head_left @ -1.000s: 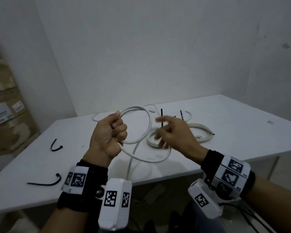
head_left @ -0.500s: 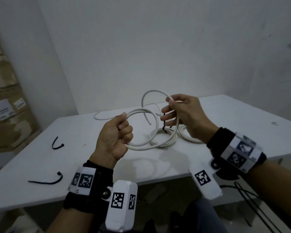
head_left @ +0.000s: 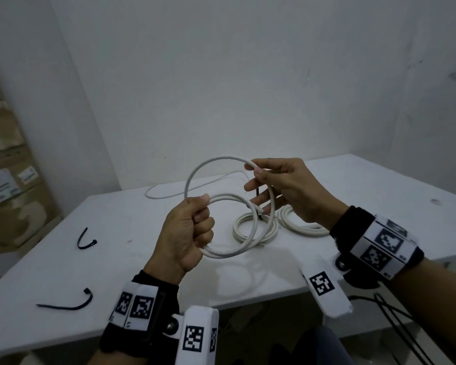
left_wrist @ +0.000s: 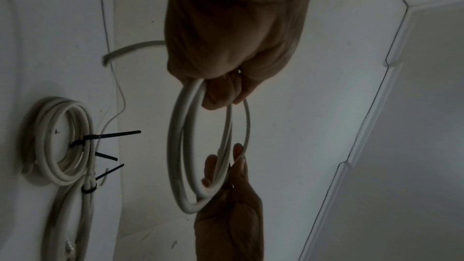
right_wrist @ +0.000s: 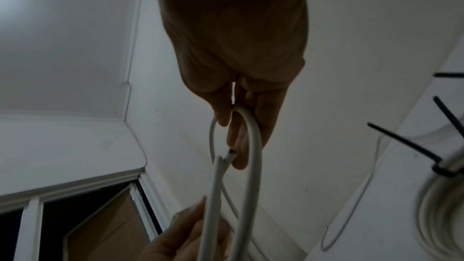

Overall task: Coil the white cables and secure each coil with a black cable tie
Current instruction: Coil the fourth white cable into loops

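Note:
My left hand [head_left: 195, 230] is a fist around a white cable [head_left: 250, 233] coiled into loops above the white table [head_left: 379, 193]. My right hand [head_left: 277, 185] pinches the top loop [head_left: 216, 160] between thumb and forefinger, its other fingers spread inside the coil. The left wrist view shows the loops [left_wrist: 178, 146] hanging from my left hand [left_wrist: 226, 51] and meeting my right hand [left_wrist: 226, 223]. In the right wrist view the cable's cut end [right_wrist: 231, 155] lies by my right fingers [right_wrist: 251, 126]. Two loose black cable ties [head_left: 86, 239] [head_left: 66, 305] lie at the table's left.
Two tied white coils [head_left: 248, 230] [head_left: 300, 226] lie on the table under my hands, black tie tails [left_wrist: 110, 135] sticking up. A thin white wire [head_left: 163, 197] trails toward the wall. Cardboard boxes [head_left: 5, 180] stand at the left. Black cords [head_left: 395, 327] hang below the table's near right edge.
My right hand rose from the table with a stretch of the cable and swung it up into a new loop over the coil. My left hand kept its grip and lifted slightly.

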Demonstrator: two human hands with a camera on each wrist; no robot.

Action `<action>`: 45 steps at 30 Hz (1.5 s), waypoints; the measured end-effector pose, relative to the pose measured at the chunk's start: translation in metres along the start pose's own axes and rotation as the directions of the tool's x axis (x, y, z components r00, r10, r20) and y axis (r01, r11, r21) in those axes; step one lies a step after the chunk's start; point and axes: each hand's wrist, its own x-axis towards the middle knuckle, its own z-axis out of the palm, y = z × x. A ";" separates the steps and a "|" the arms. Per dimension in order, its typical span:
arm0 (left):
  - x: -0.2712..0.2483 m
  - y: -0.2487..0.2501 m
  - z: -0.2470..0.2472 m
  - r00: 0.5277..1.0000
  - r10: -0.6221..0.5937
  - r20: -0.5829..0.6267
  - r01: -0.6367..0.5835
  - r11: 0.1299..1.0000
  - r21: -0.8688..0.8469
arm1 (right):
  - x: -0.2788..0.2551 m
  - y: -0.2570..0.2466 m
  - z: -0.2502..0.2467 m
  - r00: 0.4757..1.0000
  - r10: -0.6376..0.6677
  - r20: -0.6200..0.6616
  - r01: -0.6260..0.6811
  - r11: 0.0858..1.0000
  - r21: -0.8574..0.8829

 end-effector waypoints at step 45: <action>0.013 -0.014 0.032 0.992 0.113 -0.057 -0.078 0.903 0.423 | 0.012 0.040 0.022 0.996 -0.076 0.045 0.086 0.953 -0.290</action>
